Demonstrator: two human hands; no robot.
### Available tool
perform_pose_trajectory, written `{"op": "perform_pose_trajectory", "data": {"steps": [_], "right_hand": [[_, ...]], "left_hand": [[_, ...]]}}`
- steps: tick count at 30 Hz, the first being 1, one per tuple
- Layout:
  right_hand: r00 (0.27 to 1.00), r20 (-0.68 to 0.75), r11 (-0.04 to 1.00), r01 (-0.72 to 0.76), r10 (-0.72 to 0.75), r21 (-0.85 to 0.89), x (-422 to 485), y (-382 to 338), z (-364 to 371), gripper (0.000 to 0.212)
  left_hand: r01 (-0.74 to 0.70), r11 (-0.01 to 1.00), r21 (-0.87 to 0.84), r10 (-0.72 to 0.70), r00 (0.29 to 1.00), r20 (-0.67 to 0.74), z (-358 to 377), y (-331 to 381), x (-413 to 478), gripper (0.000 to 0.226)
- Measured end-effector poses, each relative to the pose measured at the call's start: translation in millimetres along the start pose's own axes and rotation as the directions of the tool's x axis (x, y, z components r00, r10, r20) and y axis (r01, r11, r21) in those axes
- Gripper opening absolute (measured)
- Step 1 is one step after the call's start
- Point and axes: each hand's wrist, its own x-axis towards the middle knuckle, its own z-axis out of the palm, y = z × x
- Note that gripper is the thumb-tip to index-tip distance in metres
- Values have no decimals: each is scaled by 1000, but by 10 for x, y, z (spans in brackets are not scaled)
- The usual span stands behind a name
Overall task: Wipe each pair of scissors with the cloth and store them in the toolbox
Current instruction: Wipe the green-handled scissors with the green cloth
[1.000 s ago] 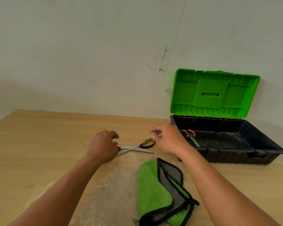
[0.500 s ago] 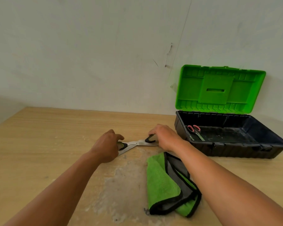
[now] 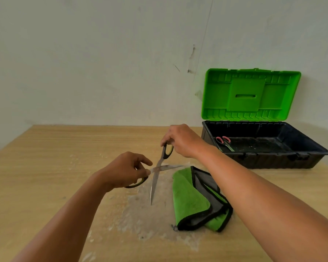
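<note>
Left of the cloth (image 3: 189,197): left hand (image 3: 125,171), fingers clamped on one handle of the black-yellow scissors (image 3: 154,184), blades spread wide. Just beyond cloth: right hand (image 3: 182,140), fingers clamped on the other handle. Cloth folded on bench (image 3: 45,157). Right of cloth: open toolbox (image 3: 273,159), pink-handled scissors (image 3: 224,142) inside.
</note>
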Motion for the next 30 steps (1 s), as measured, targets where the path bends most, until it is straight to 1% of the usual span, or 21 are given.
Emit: {"op": "perform_pose_trajectory", "data": {"steps": [4,7,10,12,13,15,17,18,19,20,21,22,23,24,25,27,30], "right_hand": [[986,-72,988,151,-151,-12,-23,-235,-69,33],[957,-209,978,206,-203,-6,-71,-376,-160,28],[908,-393,985,169,-145,26,-226,-411,-276,24],[883,-467,992,89,-36,91,-393,-393,-292,18],[882,-469,990,22,45,138,-486,-376,-266,16],[887,-403,965,-143,223,220,-671,-342,-155,14],[887,-279,917,-294,367,270,-834,-305,-7,7],[887,-199,888,-351,417,295,-910,-300,65,6],[888,-109,866,-400,448,302,-981,-311,129,15],[888,-14,856,-439,459,273,-1038,-323,190,27],[884,64,862,-467,464,200,-1075,-332,245,38],[879,108,873,-476,465,106,-1096,-338,291,43],[874,115,877,-480,473,40,-1106,-334,337,42],[869,95,872,-490,486,20,-1109,-322,369,39],[865,65,864,-501,498,51,-1108,-301,380,36],[861,31,844,-505,508,179,-1103,-244,370,31],[884,5,794,-423,468,437,-1130,-197,331,15]], "left_hand": [[9,997,71,-7,1000,-27,59,-16,-124,15],[6,1000,18,-4,997,-82,58,-59,-240,12],[8,996,-84,-22,985,-171,41,-117,-364,14],[-1,989,-149,-28,980,-198,35,-163,-433,18],[-5,980,-200,-36,979,-199,36,-180,-463,21],[-16,950,-310,-45,981,-190,48,-191,-518,26],[-32,911,-410,-50,981,-188,84,-185,-538,26],[-37,889,-457,-57,980,-189,110,-170,-537,25],[-39,866,-499,-67,979,-192,138,-155,-529,23],[-40,844,-535,-76,978,-194,165,-132,-517,22],[-40,822,-567,-87,977,-195,193,-111,-503,21],[-40,803,-595,-96,976,-195,217,-90,-490,21],[-41,789,-613,-102,975,-198,237,-69,-477,20],[-44,782,-622,-108,973,-204,250,-52,-463,20],[-46,779,-625,-111,971,-210,257,-37,-449,19],[-48,777,-627,-116,969,-218,260,-16,-419,17],[-57,771,-635,-127,962,-241,265,0,-367,14]]}}
